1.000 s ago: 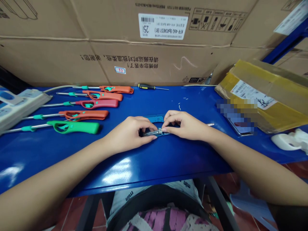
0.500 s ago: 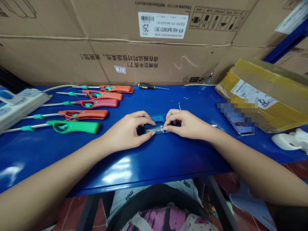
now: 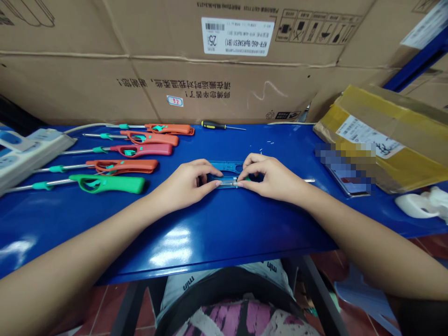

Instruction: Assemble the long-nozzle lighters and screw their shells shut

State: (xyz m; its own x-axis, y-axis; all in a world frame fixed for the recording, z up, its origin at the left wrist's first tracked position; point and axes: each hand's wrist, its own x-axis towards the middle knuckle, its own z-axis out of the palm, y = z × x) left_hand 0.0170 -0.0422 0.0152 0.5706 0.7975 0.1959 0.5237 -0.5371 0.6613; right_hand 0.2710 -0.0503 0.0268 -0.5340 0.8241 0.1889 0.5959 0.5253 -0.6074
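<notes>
Between my hands lies an opened blue stick lighter, with a see-through fuel tank along its near side. My left hand is closed around the lighter's left end, thumb and forefinger at the tank. At the tank's right end, by a small pale fitting, my right hand pinches with thumb and fingertips; they hide what exactly is gripped. Just beyond the fingers is a flat blue casing half. A metal tube tip sticks out past my right hand.
Several orange and red stick lighters and a green lighter are lined up at left, beside a white power strip. A screwdriver lies at the back. On the right are a phone, a taped carton and a white object.
My left hand has shifted slightly, its fingers moving away from me and uncovering more of the blue casing half. The right hand stays at the tank's right end, fingers slightly raised.
</notes>
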